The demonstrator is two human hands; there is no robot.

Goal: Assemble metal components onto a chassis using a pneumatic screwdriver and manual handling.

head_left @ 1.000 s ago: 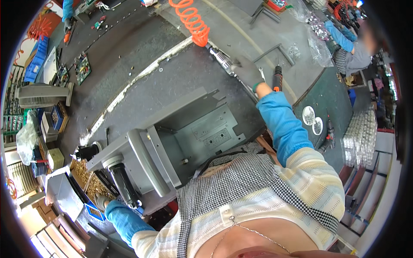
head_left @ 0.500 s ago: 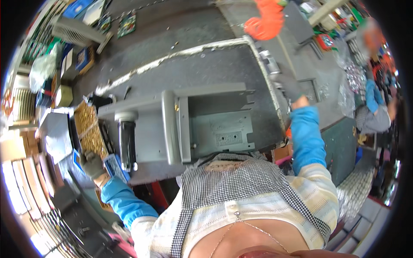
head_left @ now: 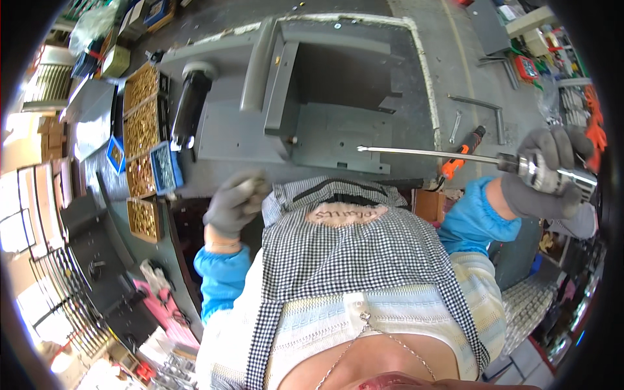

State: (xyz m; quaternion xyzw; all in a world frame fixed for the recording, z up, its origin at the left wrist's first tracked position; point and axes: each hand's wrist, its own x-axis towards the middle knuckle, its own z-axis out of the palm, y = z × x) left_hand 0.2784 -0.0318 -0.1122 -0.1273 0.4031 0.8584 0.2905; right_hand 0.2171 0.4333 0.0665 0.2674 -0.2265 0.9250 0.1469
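My right hand (head_left: 541, 174), in a grey glove, grips a pneumatic screwdriver (head_left: 528, 166) whose long thin bit (head_left: 422, 153) points left over the grey metal housing (head_left: 338, 97) on the bench. My left hand (head_left: 233, 203), also gloved, is curled near the front edge of the bench with small screws apparently pinched in its fingers; I cannot see them clearly. A black cylindrical motor (head_left: 188, 104) lies on the left part of the housing.
Trays of brass-coloured screws (head_left: 140, 123) and a small blue bin (head_left: 166, 168) stand left of the housing. An orange-handled screwdriver (head_left: 458, 156) and a wrench (head_left: 455, 127) lie on the bench to the right. Shelving and boxes fill the left edge.
My right hand has drawn the screwdriver in from the far right so its bit lies over the housing. My left hand left the screw trays and came toward my body. The view tilted down.
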